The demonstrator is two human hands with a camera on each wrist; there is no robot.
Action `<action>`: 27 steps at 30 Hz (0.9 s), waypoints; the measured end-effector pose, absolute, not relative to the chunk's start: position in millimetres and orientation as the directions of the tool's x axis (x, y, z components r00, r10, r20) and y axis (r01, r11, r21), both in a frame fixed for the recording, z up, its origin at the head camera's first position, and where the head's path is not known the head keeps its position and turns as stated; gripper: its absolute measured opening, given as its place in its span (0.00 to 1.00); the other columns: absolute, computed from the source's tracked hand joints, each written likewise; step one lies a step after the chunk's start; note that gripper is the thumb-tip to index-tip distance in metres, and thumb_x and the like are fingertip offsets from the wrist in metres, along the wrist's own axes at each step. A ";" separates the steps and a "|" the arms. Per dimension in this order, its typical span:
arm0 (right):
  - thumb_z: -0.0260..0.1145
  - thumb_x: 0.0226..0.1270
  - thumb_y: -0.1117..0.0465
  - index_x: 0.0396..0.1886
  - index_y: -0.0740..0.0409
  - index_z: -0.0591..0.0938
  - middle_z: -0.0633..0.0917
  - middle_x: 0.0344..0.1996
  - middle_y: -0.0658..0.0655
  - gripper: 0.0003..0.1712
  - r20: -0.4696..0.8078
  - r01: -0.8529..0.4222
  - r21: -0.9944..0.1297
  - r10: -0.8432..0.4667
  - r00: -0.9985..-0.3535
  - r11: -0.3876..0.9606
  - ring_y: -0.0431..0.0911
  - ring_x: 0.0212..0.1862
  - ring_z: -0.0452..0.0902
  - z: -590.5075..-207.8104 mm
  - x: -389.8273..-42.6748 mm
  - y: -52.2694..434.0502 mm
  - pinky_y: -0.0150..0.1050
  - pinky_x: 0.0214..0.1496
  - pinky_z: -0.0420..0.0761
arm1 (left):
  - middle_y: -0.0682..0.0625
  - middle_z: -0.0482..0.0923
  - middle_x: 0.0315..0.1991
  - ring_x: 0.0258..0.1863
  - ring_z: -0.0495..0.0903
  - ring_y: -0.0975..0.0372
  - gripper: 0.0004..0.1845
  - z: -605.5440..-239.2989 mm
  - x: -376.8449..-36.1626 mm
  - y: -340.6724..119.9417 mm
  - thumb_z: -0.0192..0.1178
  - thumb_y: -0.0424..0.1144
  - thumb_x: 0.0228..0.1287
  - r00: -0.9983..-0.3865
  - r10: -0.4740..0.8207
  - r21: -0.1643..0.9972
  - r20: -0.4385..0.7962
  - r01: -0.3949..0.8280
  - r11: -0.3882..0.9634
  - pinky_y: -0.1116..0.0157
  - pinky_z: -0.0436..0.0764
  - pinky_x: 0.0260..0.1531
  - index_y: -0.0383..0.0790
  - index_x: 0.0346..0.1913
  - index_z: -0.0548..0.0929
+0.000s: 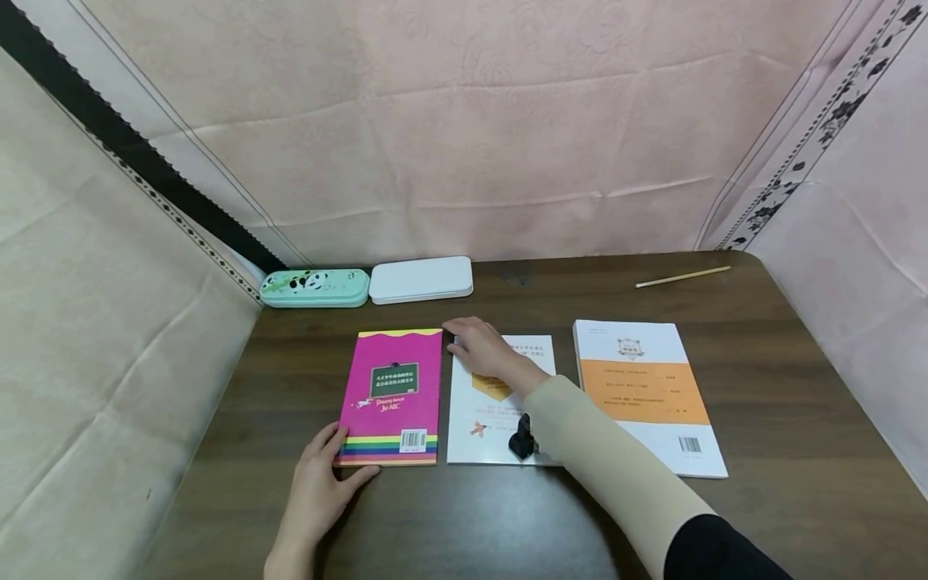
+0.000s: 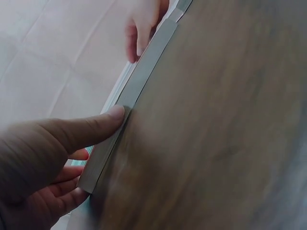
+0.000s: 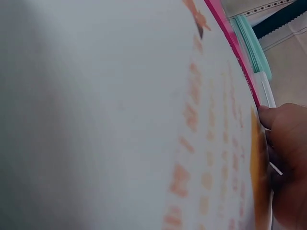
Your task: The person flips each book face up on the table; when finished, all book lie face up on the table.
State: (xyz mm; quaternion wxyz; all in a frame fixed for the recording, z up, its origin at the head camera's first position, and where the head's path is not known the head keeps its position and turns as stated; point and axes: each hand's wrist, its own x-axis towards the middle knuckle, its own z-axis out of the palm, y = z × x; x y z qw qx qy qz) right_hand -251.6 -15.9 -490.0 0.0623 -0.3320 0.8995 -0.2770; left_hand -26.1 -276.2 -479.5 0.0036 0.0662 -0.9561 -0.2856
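Note:
A pink book with a rainbow stripe and barcode lies flat on the table. My left hand grips its lower left corner, thumb along the front edge and fingers at the left side. In the left wrist view the thumb presses the book's page edge. At the book's upper right corner, my right hand holds on with thumb and fingertips. That hand and forearm pass over a white book and hide part of it. Further right lies a white and orange book.
Behind the books, a mint pencil case with a panda print stands beside a white case. A thin pencil-like stick lies at the back right of the wooden table. Pale cloth hangs around the table.

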 end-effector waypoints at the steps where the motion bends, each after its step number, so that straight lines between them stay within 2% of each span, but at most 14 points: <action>1: 0.61 0.77 0.58 0.74 0.59 0.71 0.75 0.70 0.58 0.29 0.070 -0.573 -0.534 -0.643 -0.763 0.622 0.52 0.72 0.66 -489.9 -251.7 -17.5 0.49 0.75 0.65 | 0.30 0.64 0.70 0.67 0.67 0.37 0.48 -479.6 -26.1 -275.8 0.78 0.47 0.55 -0.992 -0.126 0.543 -0.029 -0.122 0.831 0.39 0.70 0.64 0.26 0.72 0.67; 8: 0.56 0.80 0.60 0.75 0.58 0.69 0.72 0.71 0.58 0.27 0.041 -0.603 -0.484 -0.672 -0.740 0.635 0.51 0.75 0.63 -491.0 -249.3 -26.2 0.48 0.77 0.61 | 0.29 0.66 0.69 0.65 0.68 0.36 0.46 -482.4 -26.2 -271.4 0.78 0.43 0.55 -0.993 -0.117 0.521 0.014 -0.092 0.848 0.39 0.72 0.62 0.23 0.70 0.68; 13: 0.58 0.78 0.63 0.72 0.57 0.72 0.75 0.69 0.56 0.25 0.054 -0.541 -0.582 -0.635 -0.770 0.607 0.50 0.72 0.68 -489.7 -248.1 -28.4 0.45 0.74 0.67 | 0.27 0.69 0.66 0.61 0.71 0.34 0.44 -482.2 -24.2 -266.5 0.78 0.41 0.55 -0.993 -0.104 0.488 0.060 -0.062 0.870 0.38 0.73 0.59 0.21 0.69 0.69; 16: 0.61 0.76 0.67 0.70 0.57 0.75 0.76 0.67 0.56 0.25 0.087 -0.513 -0.661 -0.622 -0.778 0.549 0.50 0.68 0.71 -488.3 -248.8 -27.8 0.43 0.69 0.72 | 0.26 0.67 0.67 0.63 0.70 0.34 0.44 -480.5 -23.0 -266.3 0.77 0.40 0.56 -0.994 -0.102 0.485 0.048 -0.066 0.872 0.38 0.72 0.59 0.20 0.69 0.68; 18: 0.62 0.74 0.68 0.69 0.57 0.76 0.77 0.65 0.56 0.25 0.117 -0.528 -0.669 -0.627 -0.770 0.523 0.50 0.66 0.73 -486.4 -250.0 -26.2 0.42 0.67 0.75 | 0.26 0.66 0.68 0.64 0.68 0.34 0.44 -479.4 -22.7 -267.3 0.76 0.40 0.57 -0.995 -0.097 0.483 0.029 -0.071 0.873 0.37 0.72 0.60 0.20 0.70 0.67; 20: 0.64 0.73 0.67 0.69 0.58 0.77 0.77 0.63 0.56 0.25 0.149 -0.562 -0.647 -0.638 -0.755 0.514 0.49 0.63 0.74 -483.7 -251.5 -23.4 0.41 0.64 0.77 | 0.26 0.64 0.69 0.65 0.67 0.34 0.44 -478.2 -22.6 -268.4 0.75 0.41 0.59 -0.996 -0.091 0.484 0.003 -0.078 0.871 0.37 0.71 0.61 0.20 0.70 0.65; 24: 0.68 0.71 0.59 0.67 0.54 0.80 0.80 0.59 0.53 0.25 0.194 -0.620 -0.574 -0.646 -0.738 0.536 0.47 0.60 0.76 -478.2 -254.8 -16.0 0.43 0.64 0.76 | 0.26 0.61 0.71 0.67 0.64 0.34 0.46 -476.7 -23.5 -271.0 0.75 0.41 0.60 -0.996 -0.079 0.492 -0.050 -0.094 0.866 0.38 0.70 0.63 0.21 0.72 0.63; 27: 0.70 0.69 0.55 0.64 0.50 0.82 0.82 0.58 0.49 0.24 0.210 -0.621 -0.591 -0.645 -0.735 0.515 0.44 0.58 0.76 -475.2 -256.4 -12.0 0.42 0.65 0.75 | 0.27 0.61 0.71 0.68 0.65 0.35 0.46 -476.1 -23.2 -272.9 0.76 0.41 0.58 -0.993 -0.093 0.513 -0.078 -0.120 0.850 0.40 0.70 0.64 0.23 0.73 0.63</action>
